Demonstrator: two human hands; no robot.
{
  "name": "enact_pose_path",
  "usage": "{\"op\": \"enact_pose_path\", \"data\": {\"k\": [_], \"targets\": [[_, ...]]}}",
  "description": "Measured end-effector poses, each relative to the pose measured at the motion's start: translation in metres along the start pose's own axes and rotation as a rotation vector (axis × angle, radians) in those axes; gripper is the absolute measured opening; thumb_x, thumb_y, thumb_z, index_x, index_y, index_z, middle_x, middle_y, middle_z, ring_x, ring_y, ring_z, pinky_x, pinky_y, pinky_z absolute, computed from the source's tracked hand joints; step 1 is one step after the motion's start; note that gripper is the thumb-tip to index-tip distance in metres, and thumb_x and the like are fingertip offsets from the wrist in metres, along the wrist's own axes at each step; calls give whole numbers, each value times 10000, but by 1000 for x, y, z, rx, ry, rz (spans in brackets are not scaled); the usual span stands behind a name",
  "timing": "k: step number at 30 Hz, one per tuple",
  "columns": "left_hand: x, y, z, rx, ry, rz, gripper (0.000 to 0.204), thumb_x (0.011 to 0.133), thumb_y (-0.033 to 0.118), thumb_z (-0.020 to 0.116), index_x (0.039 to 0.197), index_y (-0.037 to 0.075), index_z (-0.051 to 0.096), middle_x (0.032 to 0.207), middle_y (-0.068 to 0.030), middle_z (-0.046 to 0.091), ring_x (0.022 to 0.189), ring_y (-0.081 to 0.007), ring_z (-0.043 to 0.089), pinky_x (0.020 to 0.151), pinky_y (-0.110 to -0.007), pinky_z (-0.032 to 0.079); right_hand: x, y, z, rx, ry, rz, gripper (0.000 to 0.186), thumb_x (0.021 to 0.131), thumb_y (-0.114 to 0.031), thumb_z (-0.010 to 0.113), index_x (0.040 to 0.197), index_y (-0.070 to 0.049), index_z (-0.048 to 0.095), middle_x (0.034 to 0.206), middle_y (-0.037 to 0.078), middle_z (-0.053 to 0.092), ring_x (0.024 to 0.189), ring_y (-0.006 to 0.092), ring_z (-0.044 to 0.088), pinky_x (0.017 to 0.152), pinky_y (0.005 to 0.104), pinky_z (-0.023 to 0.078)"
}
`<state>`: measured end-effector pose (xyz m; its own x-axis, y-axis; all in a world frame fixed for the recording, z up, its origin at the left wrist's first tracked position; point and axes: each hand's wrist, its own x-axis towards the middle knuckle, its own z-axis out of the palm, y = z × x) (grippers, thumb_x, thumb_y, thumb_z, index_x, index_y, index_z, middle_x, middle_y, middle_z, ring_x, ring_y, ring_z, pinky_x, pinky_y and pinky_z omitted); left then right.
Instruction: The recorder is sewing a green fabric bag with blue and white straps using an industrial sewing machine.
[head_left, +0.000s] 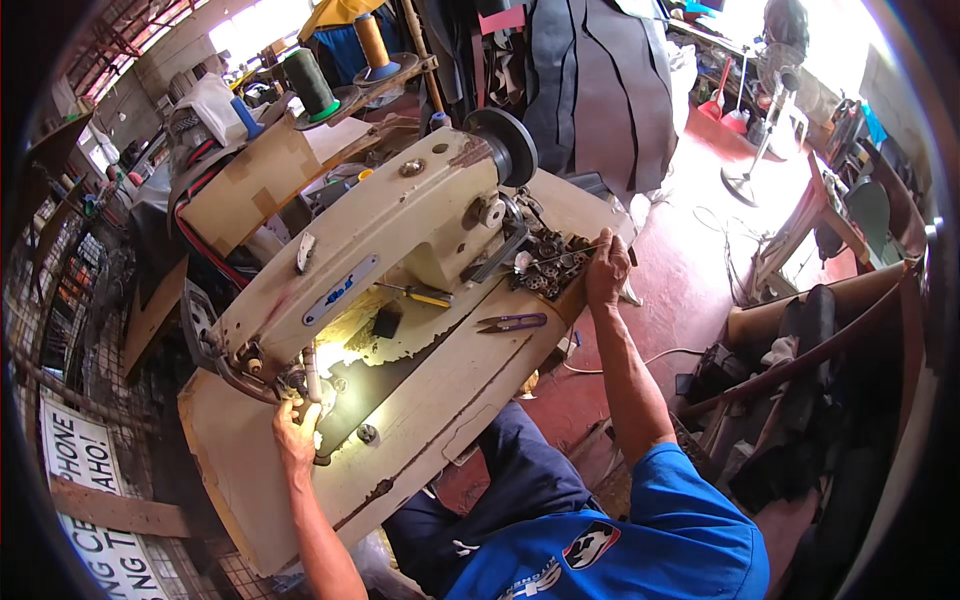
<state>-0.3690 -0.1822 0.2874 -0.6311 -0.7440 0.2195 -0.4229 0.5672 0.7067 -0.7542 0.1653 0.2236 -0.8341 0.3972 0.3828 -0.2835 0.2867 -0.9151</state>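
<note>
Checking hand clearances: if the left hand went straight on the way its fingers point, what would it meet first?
The left hand would probably meet the metal fittings at the needle end of the sewing machine first; depth is unclear, so it may already touch them.

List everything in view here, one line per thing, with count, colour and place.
Sewing machine: one, cream, on the table
Table: one, pale, under the machine
Small metal parts: many, mostly dark, heaped at the table's right end
Thread snips: one, purple, near the heap
Screwdriver: one, yellow handle, under the machine's arm
Green spool: one, behind the machine
Orange-brown spool: one, beside the green one
Hanging sheets: several, grey and brown, behind
Dustpan: one, red, upper right
Sign: one, white, lower left
Background clutter: uncountable, mixed colours, all around
Shirt: one, blue, lower edge
Left hand: one, bare, at the machine's needle end
Right hand: one, bare, beside the heap
</note>
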Motion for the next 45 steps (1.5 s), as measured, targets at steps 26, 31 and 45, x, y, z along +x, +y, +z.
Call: {"op": "enact_pose_path", "data": {"k": [26,31,45], "targets": [[7,-12,2,19,10,64,246,743,137,725,903,8,591,807,-52,548,734,-188,447,699,-342,413,2,-13,3,-26,11,-88,351,965,-263,502,749,3,577,710,164,576,657,289,561,637,394,429],[7,-12,2,34,12,60,232,745,127,718,892,6,586,794,-45,529,726,-182,439,679,-340,405,4,-7,4,-29,-13,-60,348,970,-255,495,747,4,566,748,174,564,689,305,554,662,400,425],[9,-19,3,30,-16,16,297,737,153,741,928,-4,578,895,-97,561,782,-213,470,728,-351,419,10,-11,5,16,27,-40,375,967,-291,487,744,-5,583,702,167,585,662,303,563,647,397,430]]}}
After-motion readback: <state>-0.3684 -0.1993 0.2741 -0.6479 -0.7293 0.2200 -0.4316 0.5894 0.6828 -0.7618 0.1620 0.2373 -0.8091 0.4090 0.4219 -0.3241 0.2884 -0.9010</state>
